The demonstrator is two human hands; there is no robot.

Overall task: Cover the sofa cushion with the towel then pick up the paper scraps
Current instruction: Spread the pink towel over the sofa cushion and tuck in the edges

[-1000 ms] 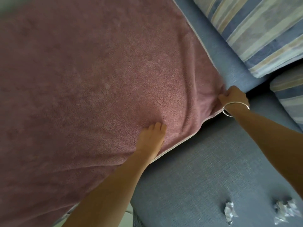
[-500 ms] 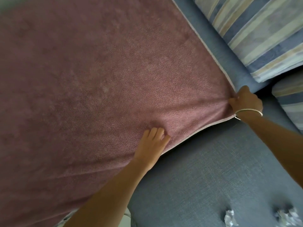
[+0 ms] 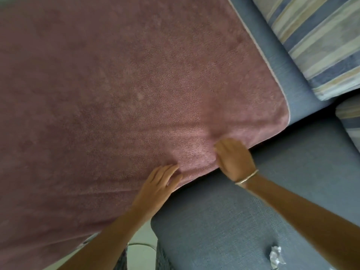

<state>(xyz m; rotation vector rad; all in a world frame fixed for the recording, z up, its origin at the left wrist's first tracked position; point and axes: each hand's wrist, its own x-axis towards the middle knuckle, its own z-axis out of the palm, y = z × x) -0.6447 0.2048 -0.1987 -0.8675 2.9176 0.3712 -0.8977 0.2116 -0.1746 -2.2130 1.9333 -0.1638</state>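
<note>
A large pink towel (image 3: 116, 94) lies spread flat over the sofa cushion and fills most of the view. My left hand (image 3: 157, 186) rests palm down on the towel's near edge, fingers together. My right hand (image 3: 233, 160), with a thin bracelet on the wrist, presses flat on the towel edge just to the right of it, where the fabric is slightly wrinkled. A crumpled white paper scrap (image 3: 275, 257) lies on the blue sofa cushion (image 3: 224, 230) at the lower right.
Striped pillows (image 3: 315, 41) lean at the upper right, and another one (image 3: 350, 121) sits at the right edge. A dark gap runs between the covered cushion and the blue one. Pale floor (image 3: 140, 250) shows at the bottom.
My right hand let go of the towel's far right corner and moved left to press on the edge near my left hand. The view shifted; the second paper scrap left the frame.
</note>
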